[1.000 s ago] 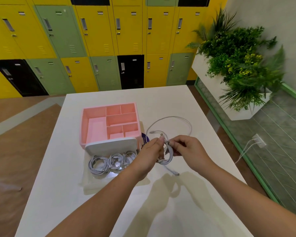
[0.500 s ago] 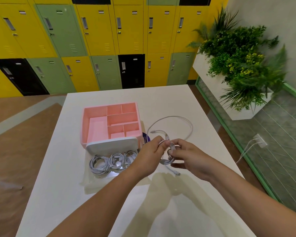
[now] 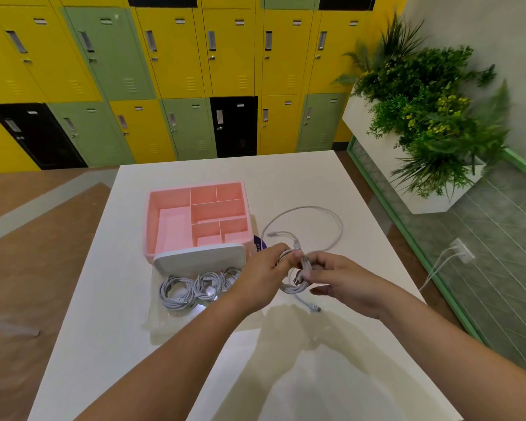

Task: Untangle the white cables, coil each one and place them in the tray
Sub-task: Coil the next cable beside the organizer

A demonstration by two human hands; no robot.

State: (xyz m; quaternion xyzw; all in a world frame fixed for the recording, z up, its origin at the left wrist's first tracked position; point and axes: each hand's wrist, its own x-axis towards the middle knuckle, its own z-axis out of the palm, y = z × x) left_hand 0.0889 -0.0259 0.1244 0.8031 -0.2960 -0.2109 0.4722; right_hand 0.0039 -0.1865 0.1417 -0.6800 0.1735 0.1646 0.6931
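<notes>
My left hand [image 3: 264, 268] and right hand [image 3: 343, 281] have a pinching grip on the half-coiled white cable [image 3: 289, 288], just right of the tray [image 3: 198, 256]. It seems light and floppy, so I would hold the loops together.

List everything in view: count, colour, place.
Table: 1, white, centre.
Organiser: 1, pink, compartmented, far left on table.
Tray: 1, white, just in front of organiser.
Coiled cables: about 3, white, in tray.
Loose cable: 1, white, part-coiled between hands, rest looped on table.
Purple item: 1, right of organiser, mostly hidden.
Lockers: many, yellow, green, black, back wall.
Planter: 1, white, green plants, right.
Wall socket: 1, white, low right.
Left hand: 1, grips the coil.
Right hand: 1, pinches the coil.
</notes>
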